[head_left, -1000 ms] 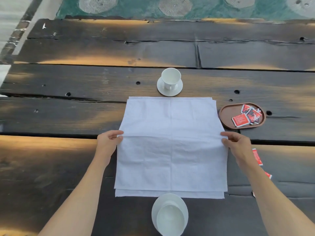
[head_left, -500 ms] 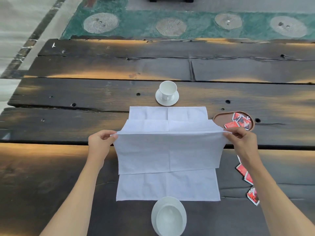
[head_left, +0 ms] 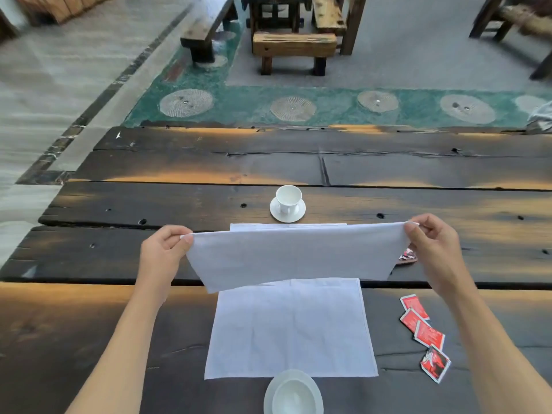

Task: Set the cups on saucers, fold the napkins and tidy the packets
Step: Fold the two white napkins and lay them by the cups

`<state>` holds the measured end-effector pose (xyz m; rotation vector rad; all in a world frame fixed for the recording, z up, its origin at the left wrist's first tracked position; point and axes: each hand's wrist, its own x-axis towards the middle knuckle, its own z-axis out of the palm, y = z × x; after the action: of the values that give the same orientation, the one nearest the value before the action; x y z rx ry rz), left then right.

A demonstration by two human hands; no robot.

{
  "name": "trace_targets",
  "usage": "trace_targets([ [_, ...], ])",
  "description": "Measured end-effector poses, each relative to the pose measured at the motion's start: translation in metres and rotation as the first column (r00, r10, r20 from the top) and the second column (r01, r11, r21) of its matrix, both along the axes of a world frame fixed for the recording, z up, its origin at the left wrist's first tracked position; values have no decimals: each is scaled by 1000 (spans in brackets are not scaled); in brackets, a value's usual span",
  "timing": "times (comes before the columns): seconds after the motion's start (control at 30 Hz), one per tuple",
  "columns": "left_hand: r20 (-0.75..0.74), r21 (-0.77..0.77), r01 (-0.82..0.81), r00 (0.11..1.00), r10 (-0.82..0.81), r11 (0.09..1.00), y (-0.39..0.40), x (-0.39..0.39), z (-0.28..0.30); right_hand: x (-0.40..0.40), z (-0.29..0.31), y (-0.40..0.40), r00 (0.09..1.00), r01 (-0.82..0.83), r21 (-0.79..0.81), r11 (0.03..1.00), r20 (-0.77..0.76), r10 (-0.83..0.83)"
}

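Note:
Both hands hold a white napkin (head_left: pixel 286 255) up above the table, stretched between them. My left hand (head_left: pixel 162 252) pinches its left upper corner and my right hand (head_left: pixel 433 246) pinches its right one. A second white napkin (head_left: pixel 291 330) lies flat on the table beneath. A white cup (head_left: pixel 288 198) stands on a saucer (head_left: pixel 298 215) beyond the napkins. Another white cup (head_left: pixel 294 395) on a saucer sits at the near edge. Several red packets (head_left: pixel 424 333) lie loose at the right. The brown tray (head_left: pixel 407 258) with packets is mostly hidden behind the raised napkin.
The table (head_left: pixel 119 204) is dark weathered planks with holes and gaps between boards. Beyond its far edge are a green strip of floor with round stone insets and a wooden stool (head_left: pixel 294 49) among benches.
The top napkin has been lifted off the lower one and raised higher, with both hands rising and moving away from me. My view has tilted up, showing the floor and benches beyond.

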<state>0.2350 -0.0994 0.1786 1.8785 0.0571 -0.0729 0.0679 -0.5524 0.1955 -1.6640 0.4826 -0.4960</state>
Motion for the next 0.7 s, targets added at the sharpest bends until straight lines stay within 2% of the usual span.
trace_targets([
  [0.1, 19, -84, 49, 999, -48, 995, 6, -4, 20, 4, 37, 4, 997, 11, -35, 999, 72, -8],
  [0.17, 41, -87, 107, 994, -104, 990, 11, -8, 30, 6, 69, 10, 989, 19, -82, 996, 149, -7],
  [0.27, 27, 42, 268, 963, -269, 963, 18, -17, 45, 11, 125, 22, 970, 26, -206, 978, 242, 25],
  [0.37, -113, 150, 468, 883, -456, 871, 26, -29, 58, 18, 181, 38, 952, 0, -350, 937, 287, 107],
  [0.47, -256, 246, 653, 756, -602, 716, 5, -44, 87, 24, 225, 58, 924, -110, -447, 888, 283, 256],
  [0.53, -224, 191, 736, 677, -701, 650, -38, -54, 114, 30, 243, 71, 900, -194, -492, 849, 255, 353],
  [0.6, -80, 68, 777, 629, -773, 626, -89, -66, 131, 38, 252, 81, 888, -233, -530, 815, 225, 400],
  [0.7, 18, -87, 733, 679, -734, 675, -141, -83, 138, 50, 256, 80, 899, -238, -574, 783, 176, 402],
])
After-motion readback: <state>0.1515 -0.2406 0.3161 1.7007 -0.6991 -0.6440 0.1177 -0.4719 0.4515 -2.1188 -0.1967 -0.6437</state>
